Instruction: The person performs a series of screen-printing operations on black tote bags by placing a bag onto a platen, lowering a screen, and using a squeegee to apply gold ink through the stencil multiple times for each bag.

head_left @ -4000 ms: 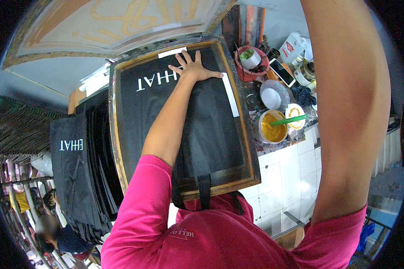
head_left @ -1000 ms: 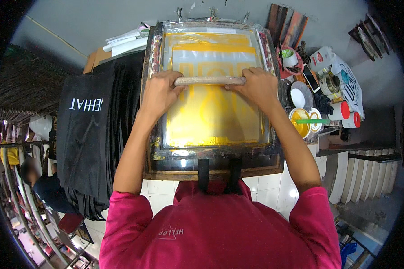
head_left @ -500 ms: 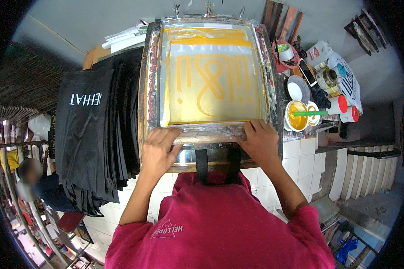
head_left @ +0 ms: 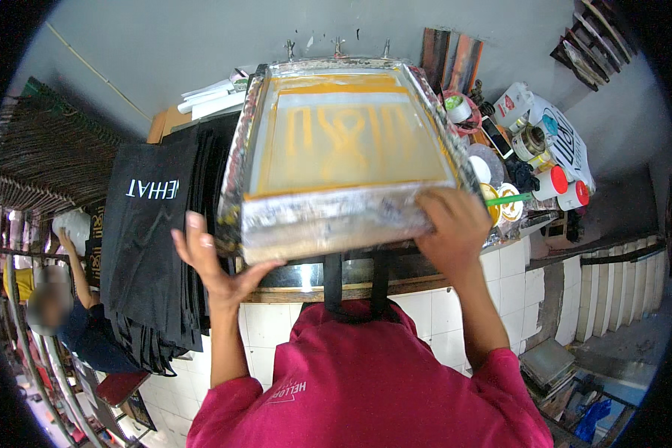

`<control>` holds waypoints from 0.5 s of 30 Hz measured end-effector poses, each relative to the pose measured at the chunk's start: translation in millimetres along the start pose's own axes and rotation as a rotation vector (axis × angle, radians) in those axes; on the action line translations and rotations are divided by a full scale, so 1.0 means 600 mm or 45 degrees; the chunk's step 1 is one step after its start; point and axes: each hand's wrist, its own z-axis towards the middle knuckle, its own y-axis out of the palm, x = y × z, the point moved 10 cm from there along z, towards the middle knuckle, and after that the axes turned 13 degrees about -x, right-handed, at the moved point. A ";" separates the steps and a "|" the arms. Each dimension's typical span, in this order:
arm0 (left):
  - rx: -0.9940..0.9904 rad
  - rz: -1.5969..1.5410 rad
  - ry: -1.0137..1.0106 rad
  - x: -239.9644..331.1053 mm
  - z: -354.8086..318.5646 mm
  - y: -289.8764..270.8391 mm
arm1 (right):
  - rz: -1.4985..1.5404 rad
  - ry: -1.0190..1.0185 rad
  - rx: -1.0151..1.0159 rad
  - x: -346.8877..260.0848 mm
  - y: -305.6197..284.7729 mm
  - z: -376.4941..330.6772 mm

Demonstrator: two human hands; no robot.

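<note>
A screen-printing frame (head_left: 328,222) is tilted up in front of me, its near edge raised off the worktop. Its pale mesh (head_left: 351,168) shows a looping yellow design, with a band of yellow ink along the far end. My right hand (head_left: 454,228) grips the near right corner of the frame. At the near left corner, my left hand (head_left: 220,261) is spread, fingers up and thumb out beside the wood; it does not grip, and whether the thumb touches is unclear. Two black strap handles (head_left: 332,284) hang over the worktop's near edge from under the frame.
Black bags (head_left: 149,239) with white lettering are piled at left. On the right stand a yellow ink tub (head_left: 493,209) with a green stick (head_left: 509,198), a phone (head_left: 496,137) and red-lidded containers (head_left: 551,183). Another person (head_left: 89,328) is at far left, one arm raised.
The frame's near edge has risen from lying flat. My left hand has let go of it and opened; my right hand has moved to its right corner. The other person's arm has come up.
</note>
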 end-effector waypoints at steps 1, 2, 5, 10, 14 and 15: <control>0.087 0.021 0.009 0.001 0.040 -0.034 | 0.002 -0.015 0.109 0.004 -0.035 0.031; 0.127 0.054 0.009 0.000 0.075 -0.057 | -0.055 -0.047 0.200 0.003 -0.068 0.061; 0.425 -0.479 -0.114 -0.049 0.149 -0.080 | -0.171 -0.091 0.317 0.007 -0.146 0.157; 0.073 -0.836 -0.632 -0.179 0.171 0.093 | -0.242 0.117 0.252 0.036 -0.218 0.293; -0.610 -0.572 -1.013 -0.237 0.049 0.313 | -0.111 0.096 0.216 0.037 -0.248 0.370; -0.624 -0.520 -1.035 -0.248 0.010 0.332 | -0.075 0.094 0.200 0.044 -0.249 0.392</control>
